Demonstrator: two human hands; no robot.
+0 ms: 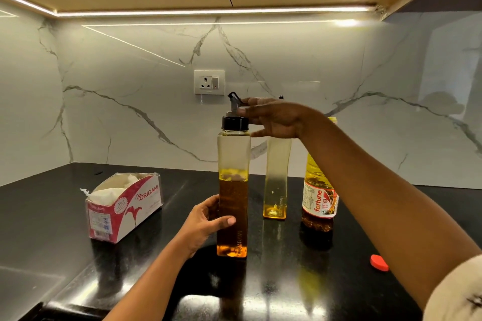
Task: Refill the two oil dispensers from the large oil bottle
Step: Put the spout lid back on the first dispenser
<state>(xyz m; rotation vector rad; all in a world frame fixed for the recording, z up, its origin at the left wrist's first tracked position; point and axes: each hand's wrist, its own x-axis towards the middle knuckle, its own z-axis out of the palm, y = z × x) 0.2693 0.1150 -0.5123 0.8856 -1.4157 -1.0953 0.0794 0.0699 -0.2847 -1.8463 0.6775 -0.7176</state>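
A tall square oil dispenser (233, 164) stands upright on the black counter, about half full of amber oil, with a black cap and spout on top. My left hand (206, 219) grips its lower body. My right hand (271, 117) reaches over from the right, fingers straight and touching the cap and spout. Behind it stands a second dispenser (276, 182), nearly empty, with a little oil at the bottom; my right hand hides its top. The large oil bottle (319, 198) with a red "fortune" label stands to the right, partly behind my right forearm.
An open tissue box (125, 206) lies on the black counter (65, 255) to the left. A red bottle cap (378, 263) lies on the counter at right. A wall socket (209, 82) sits on the marble backsplash behind.
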